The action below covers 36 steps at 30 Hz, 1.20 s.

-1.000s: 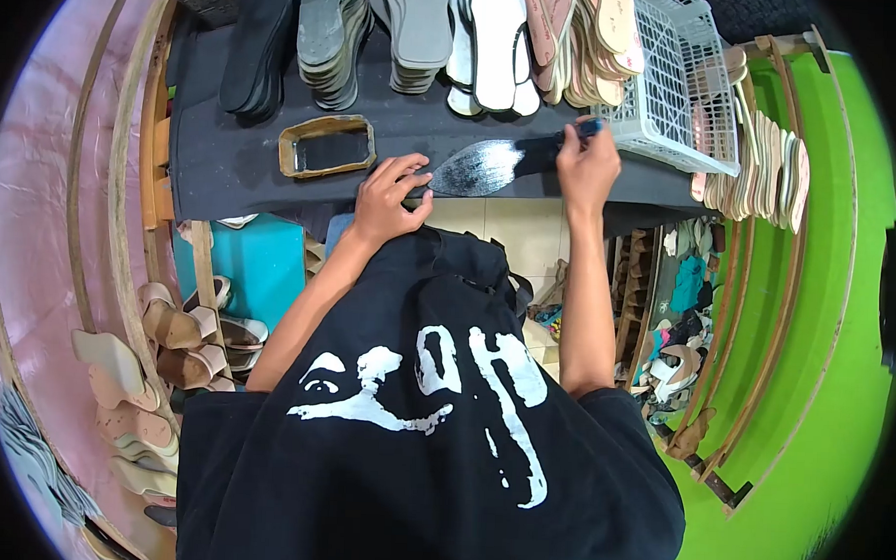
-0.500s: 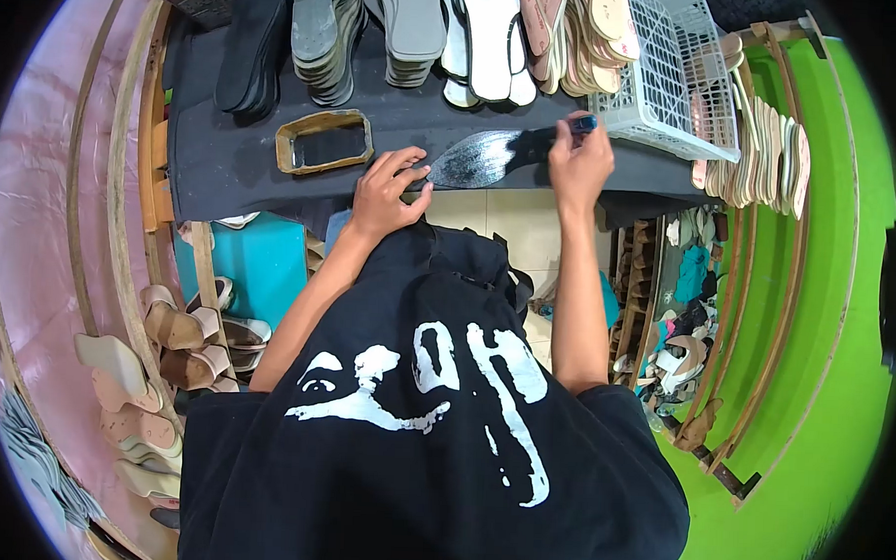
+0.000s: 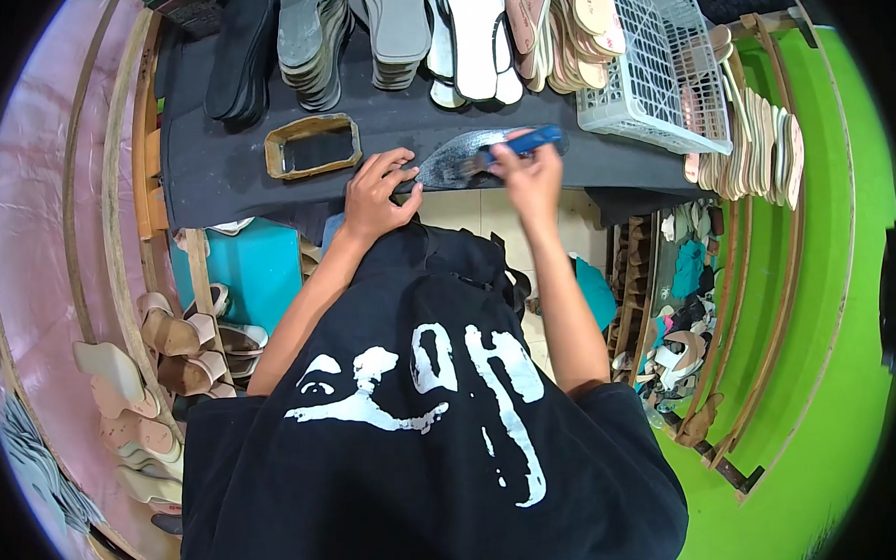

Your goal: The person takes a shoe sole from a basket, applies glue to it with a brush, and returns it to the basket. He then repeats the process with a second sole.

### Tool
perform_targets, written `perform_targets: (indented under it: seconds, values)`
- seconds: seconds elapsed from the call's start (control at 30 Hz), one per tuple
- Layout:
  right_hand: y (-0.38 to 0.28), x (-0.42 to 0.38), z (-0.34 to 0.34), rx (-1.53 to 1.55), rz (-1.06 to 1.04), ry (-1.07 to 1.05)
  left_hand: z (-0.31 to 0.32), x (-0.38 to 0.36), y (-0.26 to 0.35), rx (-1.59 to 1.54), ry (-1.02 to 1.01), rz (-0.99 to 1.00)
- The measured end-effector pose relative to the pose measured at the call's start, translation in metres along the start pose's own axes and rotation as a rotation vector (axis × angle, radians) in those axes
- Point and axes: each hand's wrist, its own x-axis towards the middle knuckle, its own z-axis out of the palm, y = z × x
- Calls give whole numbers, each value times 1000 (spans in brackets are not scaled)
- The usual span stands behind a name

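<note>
A dark insole-shaped piece (image 3: 444, 158) with a shiny wet-looking surface lies near the front edge of the dark-covered table (image 3: 214, 193). My left hand (image 3: 380, 191) rests at its left end, fingers apart, thumb and fingertips touching the tip. Wrapped round a blue-handled brush (image 3: 540, 138), my right hand (image 3: 530, 184) is over the middle of the piece, slightly blurred. The brush's bristles meet the shiny surface. Left of my left hand stands an open rectangular container (image 3: 312, 147) with a brownish, stained rim.
Stacks of black insoles (image 3: 241, 60), grey insoles (image 3: 393, 26), white insoles (image 3: 476, 44) and beige insoles (image 3: 585, 38) line the back. A white plastic basket (image 3: 652, 80) stands at the right. Wooden racks (image 3: 759, 123) with more insoles and sandals flank both sides.
My right hand has moved left with the brush, from the right end of the piece to its middle. The view has shifted slightly. My left hand stays at the tip.
</note>
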Motion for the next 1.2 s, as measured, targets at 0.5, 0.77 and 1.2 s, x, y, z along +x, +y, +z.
perform_targets:
  seconds: [0.5,0.77,1.2]
  values:
    - [-18,-48,28,-422,-495,-144,-2,3,7,19,-8,-45]
    - [-15,27,-48,-668,-596,324,-2,5,8,23,4,-36]
    - [-6,-7,23,-272,-241,62,-2,4,3,15,-2,-25]
